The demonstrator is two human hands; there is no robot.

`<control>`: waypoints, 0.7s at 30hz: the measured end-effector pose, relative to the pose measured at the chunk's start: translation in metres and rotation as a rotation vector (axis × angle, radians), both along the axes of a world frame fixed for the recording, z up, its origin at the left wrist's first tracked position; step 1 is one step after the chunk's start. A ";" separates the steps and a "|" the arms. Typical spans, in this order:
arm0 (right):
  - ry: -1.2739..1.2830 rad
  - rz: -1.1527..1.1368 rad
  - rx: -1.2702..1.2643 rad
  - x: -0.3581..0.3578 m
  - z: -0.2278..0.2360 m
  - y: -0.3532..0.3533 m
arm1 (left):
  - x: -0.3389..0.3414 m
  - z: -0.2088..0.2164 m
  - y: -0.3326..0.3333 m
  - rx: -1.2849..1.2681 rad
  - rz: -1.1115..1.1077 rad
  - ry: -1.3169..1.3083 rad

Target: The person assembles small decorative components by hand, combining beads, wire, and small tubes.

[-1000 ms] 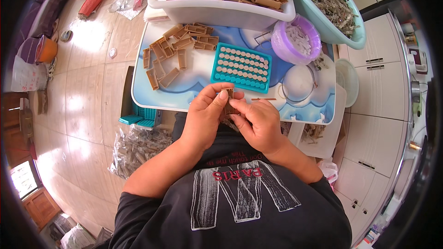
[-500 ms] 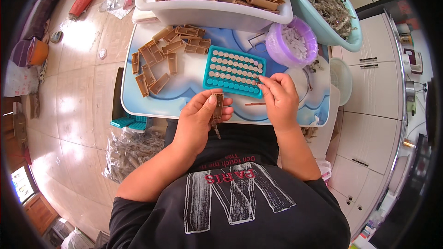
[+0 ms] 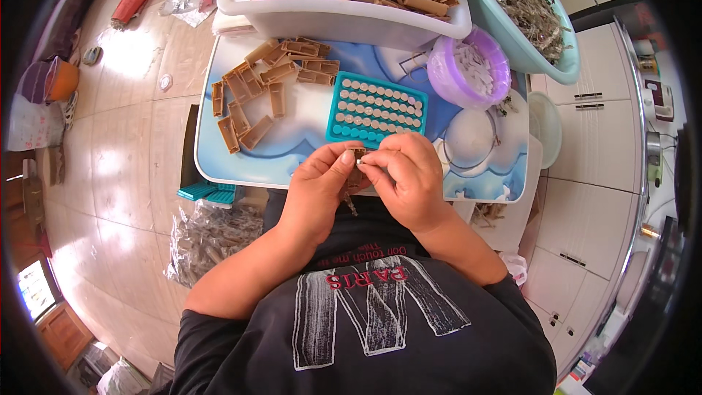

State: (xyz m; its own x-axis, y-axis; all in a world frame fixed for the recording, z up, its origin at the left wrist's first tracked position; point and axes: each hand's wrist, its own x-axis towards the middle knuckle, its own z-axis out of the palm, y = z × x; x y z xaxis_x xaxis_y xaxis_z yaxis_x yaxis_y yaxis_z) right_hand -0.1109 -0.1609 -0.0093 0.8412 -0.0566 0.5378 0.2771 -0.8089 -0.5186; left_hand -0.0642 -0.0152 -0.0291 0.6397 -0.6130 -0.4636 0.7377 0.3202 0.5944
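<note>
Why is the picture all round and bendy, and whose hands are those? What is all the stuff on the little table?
The picture comes from a camera worn on a person's head, looking down. Its lens sees very wide, so straight edges bend near the rim. The two hands are that person's own: the left hand and the right hand meet in front of the body, pinching a small brown piece between the fingertips. On the blue table lies a teal tray full of little round holes, with loose brown pieces to its left. A purple bowl holds small white bits. Behind it stands a white tub heaped with more brown pieces, and a pale green basin of grey metal bits.
</note>
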 end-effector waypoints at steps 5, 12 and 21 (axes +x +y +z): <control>-0.008 -0.013 -0.047 -0.002 -0.007 0.003 | -0.001 0.003 0.001 -0.039 -0.013 -0.006; -0.003 0.046 0.023 -0.007 -0.004 -0.013 | 0.000 0.008 0.000 0.045 -0.009 -0.003; 0.053 -0.251 -0.039 -0.005 -0.028 -0.044 | 0.002 0.007 -0.001 0.052 -0.003 0.008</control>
State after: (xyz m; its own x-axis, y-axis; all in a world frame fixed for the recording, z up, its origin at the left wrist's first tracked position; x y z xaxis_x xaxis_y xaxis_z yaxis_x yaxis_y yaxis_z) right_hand -0.1158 -0.2053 -0.0370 0.8303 -0.2470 0.4996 0.0386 -0.8688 -0.4936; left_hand -0.0627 -0.0164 -0.0221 0.6336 -0.5903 -0.5000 0.7437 0.2867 0.6040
